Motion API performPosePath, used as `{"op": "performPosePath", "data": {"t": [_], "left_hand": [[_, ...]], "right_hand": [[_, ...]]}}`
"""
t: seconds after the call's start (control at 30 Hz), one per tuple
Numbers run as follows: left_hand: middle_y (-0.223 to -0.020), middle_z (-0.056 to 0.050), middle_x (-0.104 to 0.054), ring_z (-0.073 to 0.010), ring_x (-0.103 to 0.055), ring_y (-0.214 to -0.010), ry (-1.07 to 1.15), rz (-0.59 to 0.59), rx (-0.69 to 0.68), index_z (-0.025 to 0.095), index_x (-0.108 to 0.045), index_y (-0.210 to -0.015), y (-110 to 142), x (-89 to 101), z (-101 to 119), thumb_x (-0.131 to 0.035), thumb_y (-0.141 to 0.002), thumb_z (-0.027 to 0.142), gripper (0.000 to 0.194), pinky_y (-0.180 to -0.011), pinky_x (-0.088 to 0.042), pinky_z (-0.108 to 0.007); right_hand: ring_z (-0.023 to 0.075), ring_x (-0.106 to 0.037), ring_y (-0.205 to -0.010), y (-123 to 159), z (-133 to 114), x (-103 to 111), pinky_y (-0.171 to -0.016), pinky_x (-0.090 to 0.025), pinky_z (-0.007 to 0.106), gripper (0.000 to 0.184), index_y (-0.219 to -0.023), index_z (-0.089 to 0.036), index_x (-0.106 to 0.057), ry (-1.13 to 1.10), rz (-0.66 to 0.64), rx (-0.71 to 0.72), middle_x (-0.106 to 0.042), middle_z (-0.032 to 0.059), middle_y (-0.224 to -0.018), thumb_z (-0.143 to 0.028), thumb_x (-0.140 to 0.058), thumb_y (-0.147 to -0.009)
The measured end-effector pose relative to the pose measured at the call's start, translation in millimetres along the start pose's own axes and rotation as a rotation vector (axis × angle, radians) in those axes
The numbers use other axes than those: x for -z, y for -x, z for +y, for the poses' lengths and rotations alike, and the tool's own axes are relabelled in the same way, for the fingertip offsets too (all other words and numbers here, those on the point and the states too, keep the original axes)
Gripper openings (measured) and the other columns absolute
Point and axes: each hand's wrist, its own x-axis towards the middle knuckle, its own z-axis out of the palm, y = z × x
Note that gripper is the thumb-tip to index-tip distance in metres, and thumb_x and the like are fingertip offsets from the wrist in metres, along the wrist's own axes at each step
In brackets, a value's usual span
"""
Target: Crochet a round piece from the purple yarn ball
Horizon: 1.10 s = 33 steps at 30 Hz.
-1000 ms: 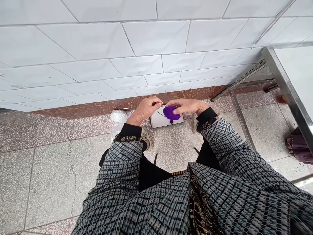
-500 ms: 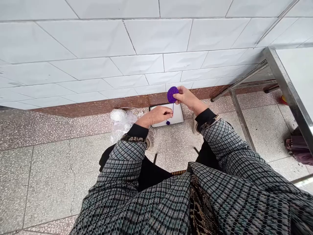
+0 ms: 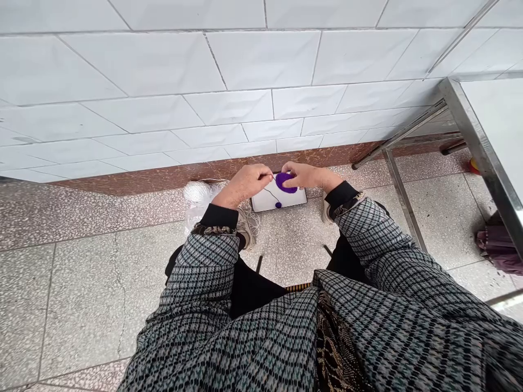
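Note:
My right hand (image 3: 304, 176) grips a flat round of wound purple yarn (image 3: 286, 183) by its edge, with the fingers over its right side. To its left, my left hand (image 3: 254, 181) is closed in a pinch on a thin strand of the same yarn, which runs toward the round. Below them a shallow white box lid or tray (image 3: 265, 204) with a dark rim lies on the floor. A small dark purple ball of yarn (image 3: 278, 205) rests on it near the front edge, and a loose strand leads up from it toward my left hand.
White yarn in a clear plastic bag (image 3: 198, 193) lies on the floor to the left, its loops spilling beside my shoe (image 3: 246, 228). A tiled wall (image 3: 245, 106) rises ahead. At the right stands a metal-framed table (image 3: 478, 125), with a dark purple cloth-like thing (image 3: 500, 250) beneath it.
The purple round has come down and tilted in my right hand. My left hand has moved left and slightly up, drawing the strand sideways.

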Motion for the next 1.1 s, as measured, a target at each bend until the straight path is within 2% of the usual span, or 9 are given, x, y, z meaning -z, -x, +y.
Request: {"op": "performPosePath", "data": {"t": [0.1, 0.2, 0.4, 0.6, 0.67, 0.77, 0.93, 1.0, 1.1], "left_hand": [[-0.099, -0.01, -0.08, -0.0244, -0.07, -0.093, -0.01, 0.091, 0.032, 0.02, -0.075, -0.087, -2, 3.6, -1, -0.058, -0.097, 0.028, 0.021, -0.093, -0.054, -0.038], [-0.098, -0.009, -0.081, -0.0253, -0.072, -0.095, -0.005, 0.094, 0.115, 0.019, -0.077, -0.09, -5, -1.3, -2, -0.058, -0.099, 0.027, 0.022, -0.092, -0.054, -0.038], [-0.078, -0.002, -0.071, -0.0169, -0.058, -0.071, 0.05, -0.135, 0.051, 0.019, -0.078, -0.09, -7, -22.6, 5, -0.059, -0.098, 0.031, 0.024, -0.074, -0.046, -0.03], [-0.077, -0.002, -0.072, -0.0154, -0.057, -0.068, 0.049, -0.263, -0.053, 0.019, -0.081, -0.091, -4, -20.8, 7, -0.058, -0.096, 0.025, 0.024, -0.073, -0.045, -0.029], [-0.082, -0.003, -0.076, -0.016, -0.061, -0.072, 0.055, -0.169, -0.05, 0.019, -0.081, -0.093, -3, -14.9, 5, -0.059, -0.097, 0.024, 0.023, -0.074, -0.047, -0.03], [-0.094, -0.007, -0.08, -0.0188, -0.069, -0.084, 0.054, 0.01, -0.046, 0.019, -0.081, -0.093, -2, -5.5, 2, -0.061, -0.099, 0.024, 0.021, -0.084, -0.053, -0.032], [-0.101, -0.009, -0.08, -0.0224, -0.072, -0.095, 0.046, 0.13, -0.025, 0.019, -0.079, -0.091, -3, -1.5, -3, -0.06, -0.099, 0.025, 0.022, -0.096, -0.057, -0.037], [-0.099, -0.008, -0.08, -0.0231, -0.07, -0.094, 0.049, 0.137, 0.02, 0.019, -0.079, -0.091, -5, -5.2, -5, -0.06, -0.099, 0.026, 0.022, -0.093, -0.056, -0.037], [-0.089, -0.006, -0.077, -0.0214, -0.066, -0.083, 0.059, 0.05, 0.073, 0.019, -0.08, -0.094, -7, -13.2, -4, -0.059, -0.099, 0.029, 0.024, -0.082, -0.052, -0.034]], "right_hand": [[0.0134, -0.062, -0.075, 0, 3, -1, -0.056, -0.055, 0.021, 0.029, -0.11, -0.021, -0.061, -0.199, -0.173, 0.095, -0.068, 0.0015, -0.095, -0.014, -0.082, -0.092], [0.0106, -0.062, -0.071, -3, 6, 0, -0.059, -0.055, 0.019, 0.031, -0.113, -0.022, -0.06, -0.489, -0.162, 0.236, -0.07, 0.0005, -0.095, -0.023, -0.084, -0.094], [0.009, -0.059, -0.064, -16, 12, 2, -0.063, -0.057, 0.02, 0.036, -0.122, -0.024, -0.054, -0.73, 0.156, 0.255, -0.064, -0.0055, -0.084, -0.024, -0.079, -0.096], [0.0126, -0.061, -0.07, -20, 12, 2, -0.058, -0.055, 0.023, 0.045, -0.13, -0.022, -0.057, -0.434, 0.432, 0.107, -0.068, -0.0004, -0.096, -0.016, -0.078, -0.091], [0.0157, -0.064, -0.078, -17, 10, 2, -0.058, -0.055, 0.024, 0.042, -0.124, -0.019, -0.063, -0.254, 0.386, 0.062, -0.071, 0.0049, -0.103, -0.013, -0.081, -0.086], [0.0186, -0.067, -0.083, -11, 7, 2, -0.057, -0.055, 0.025, 0.033, -0.111, -0.018, -0.069, -0.104, 0.136, 0.016, -0.073, 0.0081, -0.103, -0.011, -0.084, -0.082], [0.0134, -0.063, -0.074, -3, 5, 2, -0.059, -0.055, 0.022, 0.023, -0.103, -0.018, -0.072, -0.203, -0.276, 0.158, -0.071, 0.003, -0.093, -0.014, -0.083, -0.083], [0.0121, -0.064, -0.074, -3, 6, 3, -0.061, -0.056, 0.021, 0.025, -0.106, -0.019, -0.071, -0.35, -0.261, 0.233, -0.072, 0.0019, -0.095, -0.02, -0.084, -0.086], [0.0117, -0.062, -0.073, -8, 8, 4, -0.064, -0.057, 0.021, 0.034, -0.111, -0.02, -0.066, -0.569, -0.034, 0.272, -0.07, 0.0006, -0.091, -0.032, -0.089, -0.09]]}}
